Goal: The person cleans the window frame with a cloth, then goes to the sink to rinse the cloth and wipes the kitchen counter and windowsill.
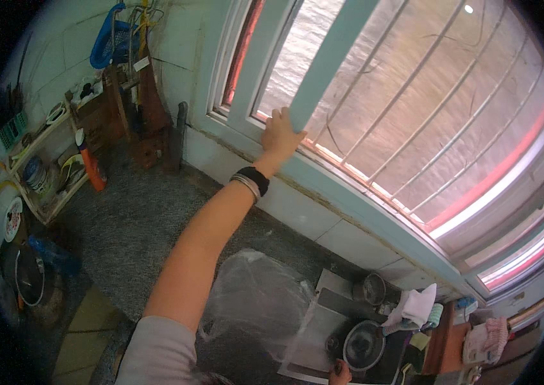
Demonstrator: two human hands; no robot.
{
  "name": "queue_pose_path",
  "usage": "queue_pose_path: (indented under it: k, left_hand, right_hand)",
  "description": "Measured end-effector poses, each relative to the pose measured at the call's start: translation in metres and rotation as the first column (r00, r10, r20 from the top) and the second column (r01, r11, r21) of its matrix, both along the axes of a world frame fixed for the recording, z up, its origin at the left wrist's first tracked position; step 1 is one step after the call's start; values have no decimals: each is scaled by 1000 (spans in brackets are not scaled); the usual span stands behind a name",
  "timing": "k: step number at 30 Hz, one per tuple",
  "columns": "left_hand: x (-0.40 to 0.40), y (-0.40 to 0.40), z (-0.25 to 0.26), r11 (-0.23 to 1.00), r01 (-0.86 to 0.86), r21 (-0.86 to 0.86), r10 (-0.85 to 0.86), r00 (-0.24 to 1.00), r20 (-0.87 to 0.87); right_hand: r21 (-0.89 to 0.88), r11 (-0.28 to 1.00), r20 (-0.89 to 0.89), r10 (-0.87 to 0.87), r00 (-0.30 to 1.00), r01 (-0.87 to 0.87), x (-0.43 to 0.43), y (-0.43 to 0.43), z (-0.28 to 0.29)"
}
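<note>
My left hand (281,137), with a dark band and bracelets at its wrist, reaches up to the window. Its fingers and thumb are around the lower part of a pale green window sash frame (322,72). At the bottom edge of the view my right hand (340,374) is curled about a small dark handle, beside the rim of a dark pan (364,345). Whether that handle belongs to the pan is not clear. The pan stands on a steel gas stove (313,337); the right hand is partly cut off.
Metal bars (411,72) cross the window opening. A clear plastic sheet (257,293) lies on the dark countertop (122,231). An orange bottle (92,166) stands by a small rack (43,154) at left. Cloths (411,308) lie right of the stove. A blue basket (108,41) hangs above.
</note>
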State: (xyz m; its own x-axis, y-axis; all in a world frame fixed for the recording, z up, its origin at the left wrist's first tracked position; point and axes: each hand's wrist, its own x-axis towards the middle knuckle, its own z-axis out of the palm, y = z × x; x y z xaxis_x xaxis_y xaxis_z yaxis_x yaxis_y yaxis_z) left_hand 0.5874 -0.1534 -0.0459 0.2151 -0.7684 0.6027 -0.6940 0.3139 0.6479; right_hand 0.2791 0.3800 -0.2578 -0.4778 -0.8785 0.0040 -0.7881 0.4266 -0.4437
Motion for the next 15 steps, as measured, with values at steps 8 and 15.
queue_pose_path:
  k: [8,15]
  left_hand:
    - [41,-9,-23,984,140,-111,-129,987,96]
    - [110,-35,-19,936,82,-344,28,952,304]
  right_hand:
    - [-34,999,-45,9,999,-10,31,-14,-8]
    - [-20,998,-66,53,996,-54,71,-30,-1]
